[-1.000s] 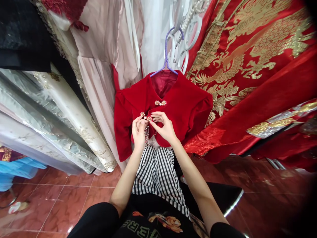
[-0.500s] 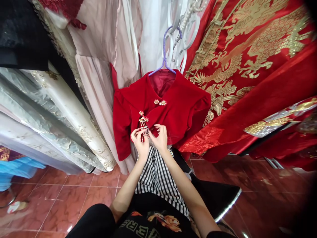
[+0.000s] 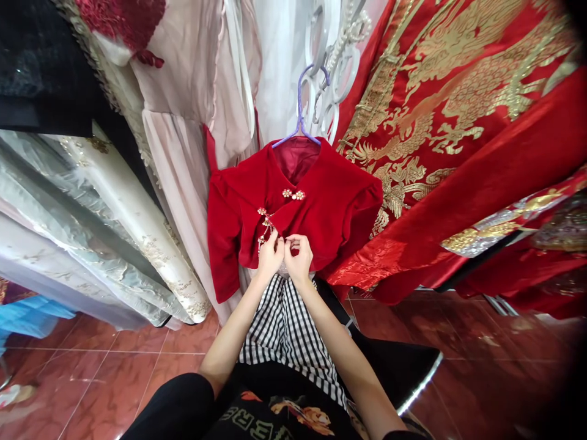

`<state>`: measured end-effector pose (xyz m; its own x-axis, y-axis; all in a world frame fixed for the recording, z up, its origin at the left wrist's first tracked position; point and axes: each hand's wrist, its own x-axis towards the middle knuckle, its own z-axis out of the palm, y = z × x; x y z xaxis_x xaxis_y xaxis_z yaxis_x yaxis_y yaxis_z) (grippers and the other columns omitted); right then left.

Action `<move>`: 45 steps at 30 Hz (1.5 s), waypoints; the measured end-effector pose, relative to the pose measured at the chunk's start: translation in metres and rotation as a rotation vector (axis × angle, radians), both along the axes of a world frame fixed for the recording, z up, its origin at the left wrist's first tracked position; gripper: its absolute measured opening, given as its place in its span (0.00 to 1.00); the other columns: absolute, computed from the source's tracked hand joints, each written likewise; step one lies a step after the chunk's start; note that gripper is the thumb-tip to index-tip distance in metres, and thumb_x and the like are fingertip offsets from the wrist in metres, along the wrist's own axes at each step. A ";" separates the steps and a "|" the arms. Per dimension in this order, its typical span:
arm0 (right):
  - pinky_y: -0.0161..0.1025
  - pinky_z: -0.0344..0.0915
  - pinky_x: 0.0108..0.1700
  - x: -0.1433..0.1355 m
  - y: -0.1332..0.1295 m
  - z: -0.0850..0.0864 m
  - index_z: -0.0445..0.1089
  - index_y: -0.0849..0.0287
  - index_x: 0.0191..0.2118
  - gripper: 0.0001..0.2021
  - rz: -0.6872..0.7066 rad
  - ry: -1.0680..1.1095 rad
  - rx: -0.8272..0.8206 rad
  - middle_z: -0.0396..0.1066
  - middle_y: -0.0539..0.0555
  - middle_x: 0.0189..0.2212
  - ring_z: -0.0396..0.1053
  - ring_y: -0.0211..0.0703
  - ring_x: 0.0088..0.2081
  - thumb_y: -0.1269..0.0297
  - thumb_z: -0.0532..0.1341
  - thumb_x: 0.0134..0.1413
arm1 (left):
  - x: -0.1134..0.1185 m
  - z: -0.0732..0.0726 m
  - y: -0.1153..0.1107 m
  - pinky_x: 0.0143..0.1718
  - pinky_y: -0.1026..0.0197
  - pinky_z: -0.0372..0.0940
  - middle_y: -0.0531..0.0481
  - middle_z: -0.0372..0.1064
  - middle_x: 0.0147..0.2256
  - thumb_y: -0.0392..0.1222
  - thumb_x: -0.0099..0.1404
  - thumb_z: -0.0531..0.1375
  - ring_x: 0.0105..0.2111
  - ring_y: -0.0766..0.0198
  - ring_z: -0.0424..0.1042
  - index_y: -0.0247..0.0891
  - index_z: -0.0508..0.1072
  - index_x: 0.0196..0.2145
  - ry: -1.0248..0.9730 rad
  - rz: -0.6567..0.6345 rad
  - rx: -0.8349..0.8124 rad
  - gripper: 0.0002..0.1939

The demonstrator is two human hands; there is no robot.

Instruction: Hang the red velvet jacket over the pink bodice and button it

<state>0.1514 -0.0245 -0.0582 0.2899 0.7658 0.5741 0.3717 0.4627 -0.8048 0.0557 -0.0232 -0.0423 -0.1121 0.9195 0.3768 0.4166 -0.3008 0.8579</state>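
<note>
A short red velvet jacket (image 3: 316, 211) hangs before me on a purple hanger (image 3: 300, 107). Its neckline carries a jewelled flower clasp (image 3: 293, 194). On the jacket's left front, a beaded tassel ornament (image 3: 265, 225) dangles beside my fingers. My left hand (image 3: 270, 255) is closed in a pinch at the lower front, just right of the tassel. My right hand (image 3: 299, 256) pinches thumb to forefinger, almost touching the left fingertips. Whatever lies between the fingers of either hand is too small or hidden to make out.
Pale gowns (image 3: 178, 140) hang close on the left. A red robe with gold dragon embroidery (image 3: 440, 116) hangs at the right. Behind the hanger stands a white ring-patterned frame (image 3: 316, 36). Below are black-and-white checked cloth (image 3: 287, 330) and a red tiled floor (image 3: 114, 379).
Both hands have moved away from the tassel and come closer together. The tassel ornament now hangs narrower beside my left fingers. The view has shifted slightly.
</note>
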 end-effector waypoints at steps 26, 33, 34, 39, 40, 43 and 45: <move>0.58 0.47 0.71 0.006 -0.024 -0.016 0.45 0.59 0.72 0.34 0.294 -0.147 -0.198 0.48 0.61 0.71 0.43 0.50 0.73 0.66 0.52 0.62 | 0.005 0.014 -0.055 0.31 0.61 0.62 0.49 0.76 0.30 0.53 0.67 0.58 0.30 0.56 0.76 0.22 0.23 0.69 0.033 0.099 -0.241 0.54; 0.58 0.46 0.72 0.023 -0.019 -0.011 0.48 0.62 0.71 0.35 0.202 -0.179 -0.180 0.51 0.61 0.70 0.45 0.51 0.72 0.72 0.50 0.56 | -0.025 0.002 -0.106 0.31 0.61 0.64 0.50 0.77 0.35 0.49 0.68 0.57 0.24 0.63 0.71 0.35 0.52 0.63 0.067 0.194 -0.232 0.31; 0.58 0.48 0.72 0.024 -0.020 -0.009 0.49 0.61 0.71 0.35 0.201 -0.175 -0.167 0.52 0.61 0.69 0.47 0.51 0.72 0.72 0.50 0.56 | -0.026 0.003 -0.112 0.32 0.60 0.64 0.51 0.77 0.35 0.48 0.69 0.57 0.23 0.64 0.70 0.36 0.50 0.64 0.042 0.196 -0.227 0.32; 0.55 0.68 0.58 0.022 -0.023 -0.003 0.58 0.59 0.64 0.27 0.167 -0.100 -0.134 0.67 0.64 0.56 0.69 0.52 0.54 0.68 0.52 0.59 | -0.025 0.009 -0.120 0.32 0.62 0.65 0.55 0.76 0.34 0.44 0.68 0.58 0.23 0.67 0.68 0.40 0.32 0.70 -0.145 0.056 -0.258 0.45; 0.53 0.70 0.54 0.022 -0.025 -0.004 0.59 0.59 0.63 0.25 0.157 -0.095 -0.134 0.69 0.63 0.50 0.71 0.50 0.49 0.67 0.52 0.59 | -0.026 0.008 -0.116 0.31 0.63 0.65 0.56 0.76 0.34 0.43 0.67 0.58 0.23 0.68 0.68 0.41 0.30 0.70 -0.176 0.032 -0.270 0.46; 0.49 0.72 0.47 0.025 -0.029 -0.007 0.62 0.58 0.61 0.23 0.084 -0.156 -0.137 0.66 0.57 0.39 0.69 0.47 0.41 0.67 0.54 0.59 | -0.030 -0.002 -0.096 0.28 0.65 0.64 0.55 0.75 0.36 0.41 0.66 0.59 0.22 0.70 0.67 0.43 0.29 0.70 -0.252 0.036 -0.270 0.48; 0.51 0.70 0.48 0.029 -0.032 -0.007 0.66 0.57 0.58 0.22 -0.039 -0.227 -0.124 0.61 0.58 0.40 0.67 0.49 0.43 0.66 0.56 0.58 | -0.034 -0.013 -0.080 0.26 0.66 0.64 0.54 0.75 0.37 0.41 0.64 0.61 0.22 0.71 0.67 0.42 0.32 0.70 -0.307 0.033 -0.273 0.49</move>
